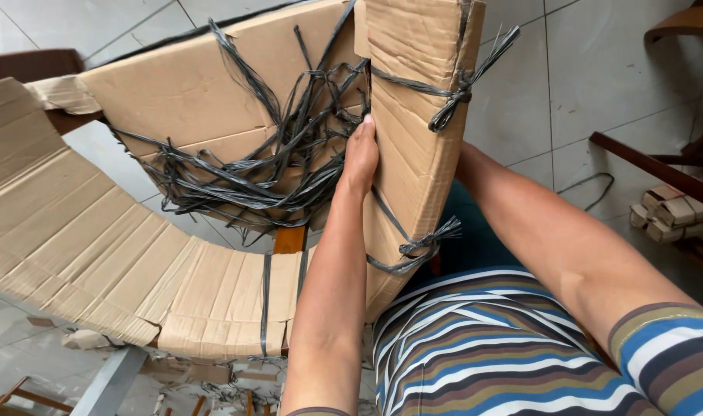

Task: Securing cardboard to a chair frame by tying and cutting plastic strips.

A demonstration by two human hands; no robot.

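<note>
A folded brown cardboard bundle (413, 92) stands upright in front of me, bound by grey plastic straps knotted at its edge (453, 98) and lower down (425, 243). My left hand (361, 154) lies against the bundle's left face with the fingers pointing up, holding it. My right forearm (536, 223) reaches to the bundle's right side, and the hand itself is hidden behind the cardboard. A tangle of loose grey straps (282, 154) hangs just left of my left hand.
A long curved strip of creased cardboard (97, 246) sweeps across the left. A flat cardboard sheet (182, 85) lies behind the tangle. Dark wooden furniture parts (660, 166) and small tied cardboard bundles (675, 212) sit at the right on the pale tiled floor (598, 69).
</note>
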